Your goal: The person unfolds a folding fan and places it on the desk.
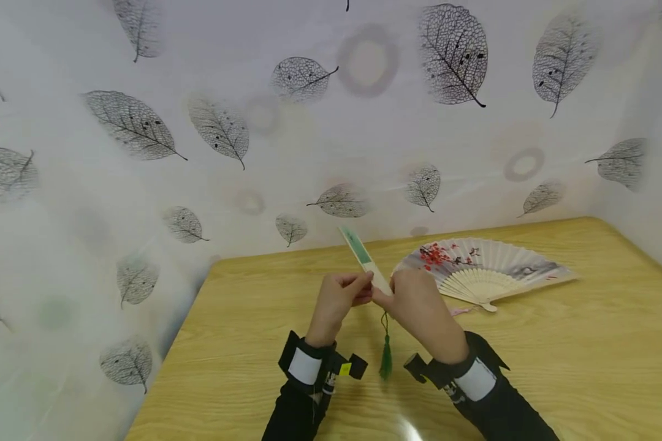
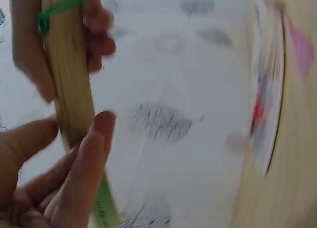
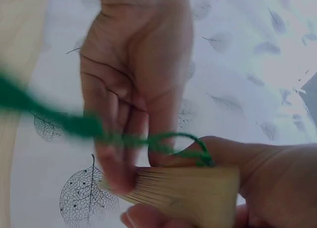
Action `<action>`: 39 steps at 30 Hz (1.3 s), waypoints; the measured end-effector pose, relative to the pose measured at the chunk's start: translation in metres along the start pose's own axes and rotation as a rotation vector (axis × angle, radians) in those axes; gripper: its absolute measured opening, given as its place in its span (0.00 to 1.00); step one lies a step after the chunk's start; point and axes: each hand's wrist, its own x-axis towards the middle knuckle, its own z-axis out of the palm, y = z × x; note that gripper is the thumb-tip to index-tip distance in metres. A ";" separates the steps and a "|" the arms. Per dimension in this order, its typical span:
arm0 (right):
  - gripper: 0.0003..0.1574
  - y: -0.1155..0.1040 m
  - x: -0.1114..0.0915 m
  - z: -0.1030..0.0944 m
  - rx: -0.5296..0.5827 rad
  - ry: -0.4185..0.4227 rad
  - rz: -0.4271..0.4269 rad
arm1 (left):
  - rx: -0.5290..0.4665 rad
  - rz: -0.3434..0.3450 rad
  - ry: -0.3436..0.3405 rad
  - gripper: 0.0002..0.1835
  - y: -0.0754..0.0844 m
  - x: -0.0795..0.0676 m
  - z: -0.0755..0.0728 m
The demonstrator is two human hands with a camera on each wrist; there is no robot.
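A folded hand fan (image 1: 358, 248) with pale wooden sticks and a green leaf is held above the table, tilted up toward the left. My right hand (image 1: 425, 309) grips its wooden base end. Closer to the green part, my left hand (image 1: 336, 303) pinches the sticks with thumb and fingers, plain in the left wrist view. From the base a green tassel (image 1: 385, 355) hangs on a cord. The sticks (image 3: 198, 193) are stacked, slightly splayed at the left hand's fingertips in the right wrist view.
A spread fan (image 1: 485, 272) with red blossoms and pale ribs lies on the wooden table (image 1: 243, 343), right of my hands. Its pink tassel (image 1: 460, 311) shows beside the right hand. Behind the table hangs a white cloth (image 1: 309, 135) printed with leaves.
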 end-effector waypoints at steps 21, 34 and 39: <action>0.19 0.063 0.005 0.017 0.378 -0.010 0.015 | -0.127 0.004 -0.012 0.13 -0.029 0.006 0.025; 0.12 0.063 0.001 0.018 0.274 0.068 0.035 | -0.002 0.061 -0.047 0.13 -0.012 -0.005 0.033; 0.13 0.065 0.002 0.018 0.261 0.083 0.063 | -0.003 0.064 -0.027 0.12 -0.011 -0.005 0.037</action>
